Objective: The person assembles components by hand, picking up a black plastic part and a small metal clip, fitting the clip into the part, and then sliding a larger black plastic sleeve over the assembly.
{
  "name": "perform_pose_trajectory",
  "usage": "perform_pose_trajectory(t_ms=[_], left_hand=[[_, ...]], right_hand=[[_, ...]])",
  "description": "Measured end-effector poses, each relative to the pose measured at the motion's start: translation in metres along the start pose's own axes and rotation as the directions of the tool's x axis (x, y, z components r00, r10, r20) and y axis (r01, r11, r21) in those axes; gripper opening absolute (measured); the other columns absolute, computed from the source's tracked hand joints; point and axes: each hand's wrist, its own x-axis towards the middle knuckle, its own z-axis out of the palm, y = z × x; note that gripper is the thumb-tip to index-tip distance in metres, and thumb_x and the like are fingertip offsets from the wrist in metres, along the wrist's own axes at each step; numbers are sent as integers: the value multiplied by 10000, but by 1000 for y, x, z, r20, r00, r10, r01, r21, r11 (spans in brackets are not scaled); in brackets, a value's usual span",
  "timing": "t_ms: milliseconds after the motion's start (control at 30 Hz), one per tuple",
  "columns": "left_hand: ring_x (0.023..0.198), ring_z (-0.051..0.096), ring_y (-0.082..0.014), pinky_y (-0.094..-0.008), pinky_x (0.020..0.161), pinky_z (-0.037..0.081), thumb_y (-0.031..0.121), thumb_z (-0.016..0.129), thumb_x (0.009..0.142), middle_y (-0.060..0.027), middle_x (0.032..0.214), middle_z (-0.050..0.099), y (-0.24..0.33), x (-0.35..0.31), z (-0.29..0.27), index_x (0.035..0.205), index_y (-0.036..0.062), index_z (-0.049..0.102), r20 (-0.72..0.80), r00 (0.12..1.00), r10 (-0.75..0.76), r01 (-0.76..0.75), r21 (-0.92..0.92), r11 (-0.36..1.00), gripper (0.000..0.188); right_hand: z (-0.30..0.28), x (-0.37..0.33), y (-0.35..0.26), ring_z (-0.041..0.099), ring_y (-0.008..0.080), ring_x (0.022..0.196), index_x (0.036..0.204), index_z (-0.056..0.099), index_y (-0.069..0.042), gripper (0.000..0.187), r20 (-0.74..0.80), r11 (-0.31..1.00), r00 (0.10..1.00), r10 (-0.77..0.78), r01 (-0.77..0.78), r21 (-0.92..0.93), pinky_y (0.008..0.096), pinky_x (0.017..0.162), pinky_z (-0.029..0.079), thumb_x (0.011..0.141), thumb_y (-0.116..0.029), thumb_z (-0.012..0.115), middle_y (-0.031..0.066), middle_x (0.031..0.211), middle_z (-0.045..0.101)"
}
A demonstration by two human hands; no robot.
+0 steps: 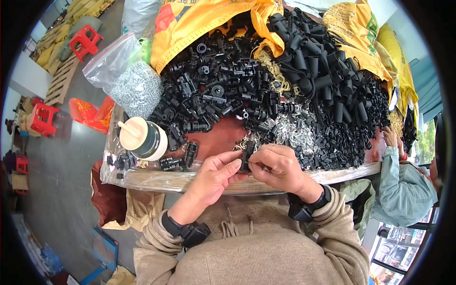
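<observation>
Over the near edge of the table, my left hand (216, 176) is closed, its thumb and fingers gripping a small black plastic part (246, 155) that stands upright. My right hand (280, 167) is pinched against the right side of this part, with fingertips together. Anything between those fingertips is too small or hidden to make out. Beyond my hands lies a heap of black plastic fittings (218, 90). Small pale metal clips (294, 128) are piled just past my right hand. A few loose black fittings (191, 153) rest left of my left hand.
A jar with a pink lid (134, 134) and a clear bag of small silvery pieces (136, 88) stand at the left. Black tubes (308, 61) spill from yellow sacks (204, 23) at the back. Another person's sleeve (401, 190) is at the right. Red stools (85, 42) stand on the floor.
</observation>
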Motion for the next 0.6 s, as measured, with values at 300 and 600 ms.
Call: perform_pose_trajectory(t_ms=[300,600], left_hand=[[894,547,-106,-266,789,469,126,502,862,-50,1041,554,-6,-3,-3,1151,-10,472,-23,998,-55,57,73,996,321],[923,536,-110,-250,795,464,125,525,847,-61,1059,548,-8,-2,1,1148,-19,474,-20,997,-73,76,279,957,338]], right_hand=[[4,-2,8,497,226,492,682,528,-35,137,108,968,982,-152,170,-185,318,451,397,608,-16,641,52,575,496],[2,-4,9,516,254,510,635,498,-44,139,280,981,960,-4,58,-186,334,455,396,622,-51,637,63,574,499]])
